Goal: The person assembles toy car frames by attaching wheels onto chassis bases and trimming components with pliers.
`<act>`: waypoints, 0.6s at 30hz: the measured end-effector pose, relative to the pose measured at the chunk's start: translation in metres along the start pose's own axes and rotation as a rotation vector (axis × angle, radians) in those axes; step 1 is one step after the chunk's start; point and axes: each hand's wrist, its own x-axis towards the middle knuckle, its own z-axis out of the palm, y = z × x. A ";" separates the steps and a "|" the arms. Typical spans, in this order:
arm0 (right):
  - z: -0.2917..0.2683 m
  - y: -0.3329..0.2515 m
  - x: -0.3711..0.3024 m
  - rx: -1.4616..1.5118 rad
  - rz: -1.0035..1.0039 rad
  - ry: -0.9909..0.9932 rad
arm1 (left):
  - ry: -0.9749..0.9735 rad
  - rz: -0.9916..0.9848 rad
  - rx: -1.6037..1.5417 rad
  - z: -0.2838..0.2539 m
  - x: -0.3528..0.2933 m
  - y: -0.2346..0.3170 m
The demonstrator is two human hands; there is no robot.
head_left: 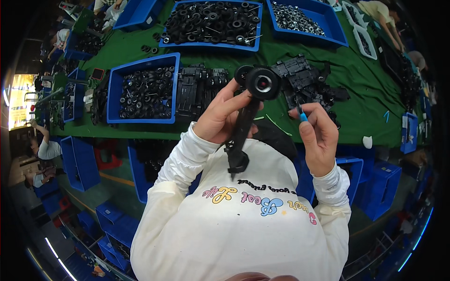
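My left hand [220, 114] grips a long black plastic toy car chassis [243, 124], tilted up on edge. At its upper end are two black wheels, the nearer wheel [263, 83] showing a silver hub with a reddish centre. The chassis's lower end hangs in front of my white shirt. To the right, my right hand [319, 136] is closed on a small tool with a blue handle [303, 116] and a dark end; its exact kind cannot be made out. The tool is apart from the chassis, close to a pile of black chassis parts [300, 75].
On the green cloth [365, 93], a blue bin of wheels on axles [176, 70] stands left, beside rows of black chassis [191, 89]. Farther back are a blue bin of tyres [257, 44] and one of silver hubs [344, 40]. Other people sit around the edges.
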 end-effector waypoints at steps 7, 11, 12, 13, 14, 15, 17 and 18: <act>0.003 0.002 0.004 0.292 0.097 0.050 | -0.118 -0.155 0.142 -0.003 0.004 0.007; 0.006 -0.002 0.005 0.285 0.101 0.046 | -0.136 -0.177 0.205 0.002 0.006 0.003; 0.006 -0.002 0.006 0.282 0.104 0.046 | -0.118 -0.175 0.236 0.003 0.007 0.002; 0.007 -0.001 0.006 0.253 0.087 0.031 | -0.119 -0.176 0.234 0.004 0.007 0.002; 0.008 0.000 0.006 0.224 0.068 0.015 | -0.104 -0.176 0.233 0.004 0.007 0.002; 0.010 0.002 0.005 0.284 0.073 0.058 | -0.089 -0.174 0.234 0.006 0.007 0.002; 0.020 0.009 0.004 0.362 0.105 0.179 | -0.106 -0.067 -0.025 -0.001 0.013 -0.011; 0.025 0.014 0.002 0.406 0.139 0.232 | -0.084 0.019 -0.117 -0.002 0.017 -0.015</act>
